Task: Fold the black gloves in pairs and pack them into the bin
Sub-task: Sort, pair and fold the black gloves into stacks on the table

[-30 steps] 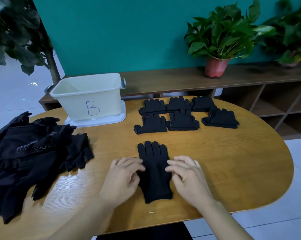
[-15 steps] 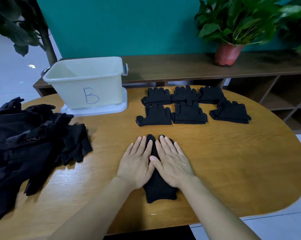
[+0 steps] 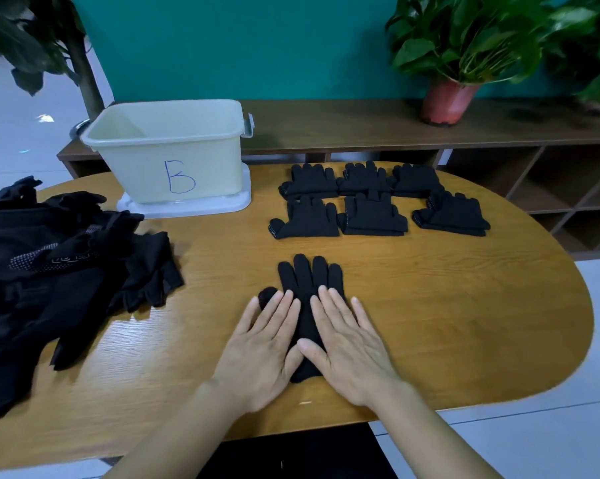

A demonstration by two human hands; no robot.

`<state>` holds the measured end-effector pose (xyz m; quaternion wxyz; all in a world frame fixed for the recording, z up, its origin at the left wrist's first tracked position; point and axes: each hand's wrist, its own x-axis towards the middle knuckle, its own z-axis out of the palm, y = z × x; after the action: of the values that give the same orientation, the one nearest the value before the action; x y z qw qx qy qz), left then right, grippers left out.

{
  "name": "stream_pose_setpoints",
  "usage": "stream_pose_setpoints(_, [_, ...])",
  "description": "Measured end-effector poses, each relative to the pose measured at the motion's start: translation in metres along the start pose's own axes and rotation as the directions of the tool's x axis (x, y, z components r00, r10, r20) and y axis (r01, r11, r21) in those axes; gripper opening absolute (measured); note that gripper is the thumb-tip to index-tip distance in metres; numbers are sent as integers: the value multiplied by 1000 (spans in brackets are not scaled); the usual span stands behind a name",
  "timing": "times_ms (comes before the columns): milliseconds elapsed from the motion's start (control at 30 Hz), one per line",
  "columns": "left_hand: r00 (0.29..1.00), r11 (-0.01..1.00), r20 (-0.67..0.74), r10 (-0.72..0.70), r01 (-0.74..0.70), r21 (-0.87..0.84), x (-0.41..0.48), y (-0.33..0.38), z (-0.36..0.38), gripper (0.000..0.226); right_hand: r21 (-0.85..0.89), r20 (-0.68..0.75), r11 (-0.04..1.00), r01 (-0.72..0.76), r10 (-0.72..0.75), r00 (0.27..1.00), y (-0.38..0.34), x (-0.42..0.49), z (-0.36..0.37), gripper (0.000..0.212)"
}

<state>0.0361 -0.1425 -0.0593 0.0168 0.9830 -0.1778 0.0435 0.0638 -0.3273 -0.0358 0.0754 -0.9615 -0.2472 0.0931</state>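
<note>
Centrally, a black glove (image 3: 308,288) lies flat near the table's (image 3: 464,323) front edge. The left hand (image 3: 260,347) and right hand (image 3: 350,344) press on it with straight, spread fingers, gripping nothing. Six folded pairs (image 3: 374,205) lie behind; the bin (image 3: 169,150) stands rear left.

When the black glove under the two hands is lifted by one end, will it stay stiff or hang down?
Probably floppy: the glove lies flat under the left hand and right hand, and the gloves in the pile drape in loose folds. It likely weighs little: thin fabric. The folded pairs lie flat, so little spring.
</note>
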Motion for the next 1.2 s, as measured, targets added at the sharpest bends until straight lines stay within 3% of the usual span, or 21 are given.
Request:
stream_pose_setpoints(167, [999, 996, 44, -25, 21, 91, -7, -17, -3, 76, -72, -18, 991, -114, 113, 993, 22, -9, 5, 91])
stream_pose_setpoints(267, [1000, 999, -18, -21, 21, -35, -17, -27, -9, 83, 22, -76, 987, -156, 158, 985, 29, -17, 2, 90])
stream_pose_setpoints(333, [990, 991, -135, 32, -49, -124, -19, -26, -16, 80, 114, -177, 990, -78, 97, 979, 29, -23, 0, 85])
stream_pose_setpoints(467, [961, 961, -175, 212, -237, -139, -17, -13, -20, 67, 157, -347, 981, 114, -54, 936, 22, -28, 7, 68])
stream_pose_setpoints(733, [914, 950, -309, 264, -302, -83, -1, -12, -18, 28, 132, -156, 985, 114, -93, 983, 20, -37, 4, 86])
stream_pose_setpoints(933, [937, 957, -346, 45, -140, -255, 3, -12, -15, 23, 251, -195, 962, 104, -55, 979, 21, -35, -1, 73])
stream_pose_setpoints(1067, [938, 916, -315, -146, 8, -401, -2, -4, -11, 15, 417, -280, 909, 21, 107, 954, 23, -23, 1, 61])
stream_pose_setpoints(1200, [922, 838, -233, -309, 148, -525, 5, 4, -16, 9, 563, -353, 825, -47, 291, 889, 20, 0, 3, 31])
